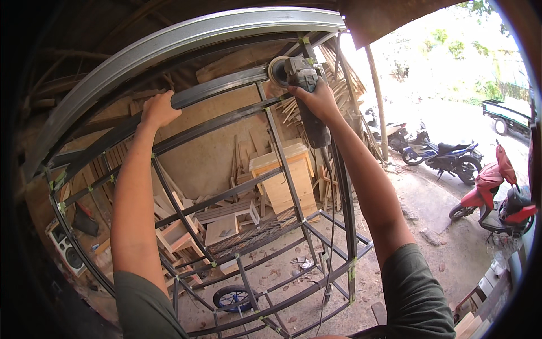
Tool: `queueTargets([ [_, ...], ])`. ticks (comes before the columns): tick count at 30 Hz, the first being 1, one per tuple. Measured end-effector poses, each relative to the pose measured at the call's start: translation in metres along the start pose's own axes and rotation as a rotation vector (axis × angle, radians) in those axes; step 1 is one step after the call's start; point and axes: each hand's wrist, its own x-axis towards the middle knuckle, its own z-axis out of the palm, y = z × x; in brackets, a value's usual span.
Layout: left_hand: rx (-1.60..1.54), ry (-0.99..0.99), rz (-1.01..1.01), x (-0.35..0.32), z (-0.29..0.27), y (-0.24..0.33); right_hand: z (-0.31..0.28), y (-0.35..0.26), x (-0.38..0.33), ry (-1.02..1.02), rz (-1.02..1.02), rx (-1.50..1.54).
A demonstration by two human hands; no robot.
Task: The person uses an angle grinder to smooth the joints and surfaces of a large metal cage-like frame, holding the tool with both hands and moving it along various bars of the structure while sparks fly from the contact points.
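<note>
My right hand point(317, 100) is wrapped round a dark angle grinder point(305, 74), raised at the upper right of a tall frame. The grinder's round disc point(278, 72) is at the end of a dark horizontal bar point(226, 85); whether it touches the metal I cannot tell. My left hand point(160, 109) is closed round the same bar, farther left. The welded metal frame point(291, 183) is made of dark square tubes with greenish marks at the joints. A pale grey metal channel point(186, 27) runs along its top. The grinder's cord point(332, 226) hangs down beside a post.
Behind the frame stand a wooden cabinet point(283, 175) and stacked timber point(344, 93). A blue-rimmed wheel point(234, 298) lies low inside the frame. A speaker point(69, 252) is at left. Outside at right are a red scooter point(491, 195), a blue motorcycle point(443, 153) and a wooden post point(377, 104).
</note>
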Motion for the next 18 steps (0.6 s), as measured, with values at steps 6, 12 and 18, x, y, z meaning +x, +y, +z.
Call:
queueTargets([
  [6,0.003,0.002,-0.004,0.001,0.001,-0.002,-0.019,-0.006,0.014,-0.049,0.189,0.083],
  [12,0.012,0.033,0.001,0.002,0.01,-0.006,-0.002,0.006,0.014,0.021,0.004,-0.095],
  [18,0.001,-0.017,-0.008,0.005,0.004,-0.005,-0.013,0.003,0.013,-0.069,0.085,0.056],
])
